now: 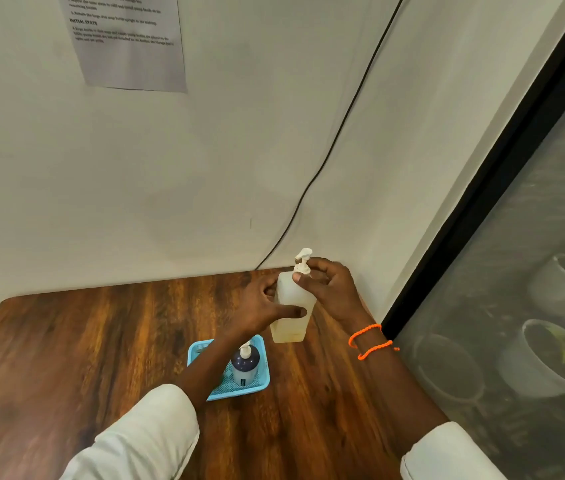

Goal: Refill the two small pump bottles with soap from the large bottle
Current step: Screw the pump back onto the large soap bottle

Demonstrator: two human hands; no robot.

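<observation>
A large translucent bottle (291, 327) with pale yellow soap at its bottom and a white pump head stands upright near the table's far right corner. My left hand (260, 306) wraps around its body from the left. My right hand (329, 289) grips the collar just under the pump head. One small dark blue pump bottle (245, 367) with a white pump stands in a light blue tray (263, 382) nearer to me; my left forearm crosses over the tray and hides its left part. A second small bottle is not visible.
The wooden table (83, 358) meets a white wall at the back. A black cable (343, 123) runs down the wall to the table corner. A printed sheet (125, 43) hangs on the wall. A dark-framed window (533, 271) stands to the right.
</observation>
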